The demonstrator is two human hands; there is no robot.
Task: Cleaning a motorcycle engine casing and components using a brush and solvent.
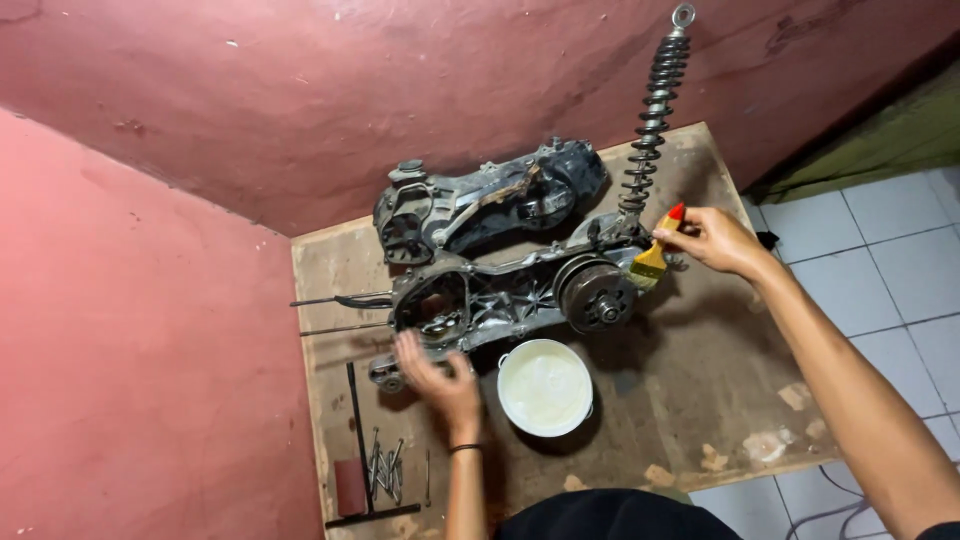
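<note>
Right hand (712,240) is gripping a small paintbrush with a red-tipped handle and pale yellow bristles (655,256), fingers pinched round the handle. The bristles are touching the rear end of a greasy grey metal engine crankcase (500,300), just beside its round steel clutch drum (597,297).

Left hand (440,375) is hovering open and slightly blurred, fingers spread, holding nothing, over the near front edge of the crankcase; whether it is touching the metal cannot be told. A dark band is sitting on that wrist.

The crankcase is lying lengthwise across a worn brown plywood tabletop (700,400) set in the corner of dull red walls (150,300). Behind it is resting a dark, dirty engine cover (490,200). A black coil-spring shock absorber (652,115) is rising from the crankcase's rear end and leaning toward the wall.

A round white bowl of milky liquid (545,387) is standing just in front of the crankcase, beside the left hand. A cluster of long steel bolts (385,468) is lying near the table's front left corner, next to a thin black bar (358,440).
</note>
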